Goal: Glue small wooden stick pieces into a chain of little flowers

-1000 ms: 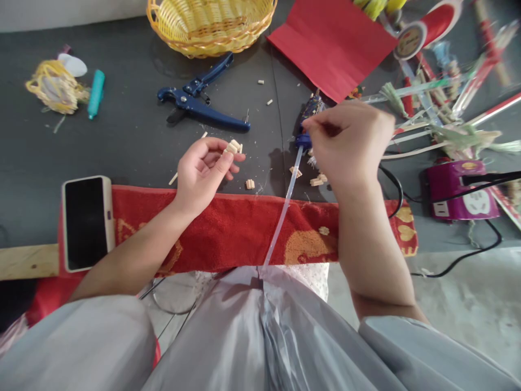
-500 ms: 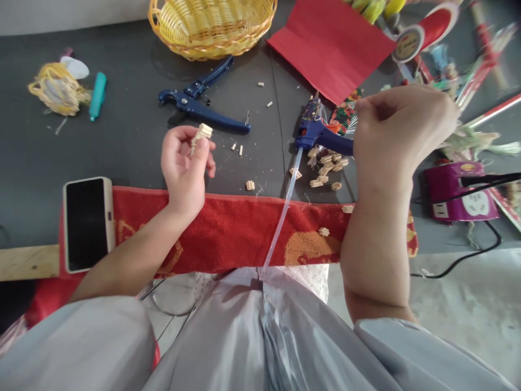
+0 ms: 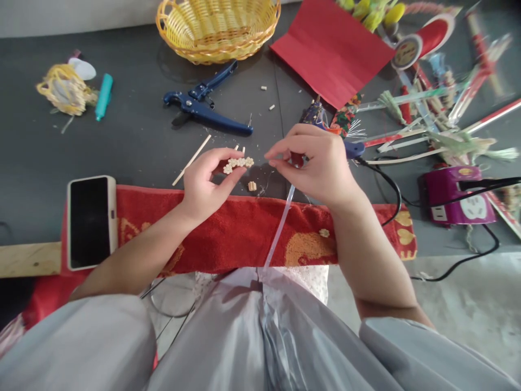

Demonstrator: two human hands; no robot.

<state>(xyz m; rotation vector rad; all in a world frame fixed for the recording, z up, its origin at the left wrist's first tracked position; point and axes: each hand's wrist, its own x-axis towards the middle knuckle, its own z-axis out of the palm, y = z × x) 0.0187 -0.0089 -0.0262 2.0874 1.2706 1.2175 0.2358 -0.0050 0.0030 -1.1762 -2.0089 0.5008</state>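
Note:
Between the thumb and fingers of my left hand (image 3: pixel 209 184) is a small row of pale flower-shaped pieces (image 3: pixel 238 164), joined side by side with their ends facing up. My right hand (image 3: pixel 313 165) is just to the right, thumb and forefinger pinched close together; anything between the tips is too small to make out. Behind it lies a blue glue gun (image 3: pixel 355 150), largely hidden, with a translucent glue stick (image 3: pixel 279 233) running out toward my lap. One loose flower piece (image 3: pixel 252 186) rests on the table below the row, and another (image 3: pixel 324 233) on the red towel (image 3: pixel 232 233).
Blue cutting pliers (image 3: pixel 207 115), a yellow wicker basket (image 3: pixel 220 54) and red paper (image 3: pixel 329 54) lie farther back. A thin stick (image 3: pixel 191 160) is left of my hands. Rightward are a purple power socket (image 3: pixel 458 195) with cables and a thread spool (image 3: pixel 423 41). A phone (image 3: pixel 91 222) sits left.
My right hand has come in from the right to beside the left one. My left hand has moved right and slightly down, turning the row so its flower-shaped ends show.

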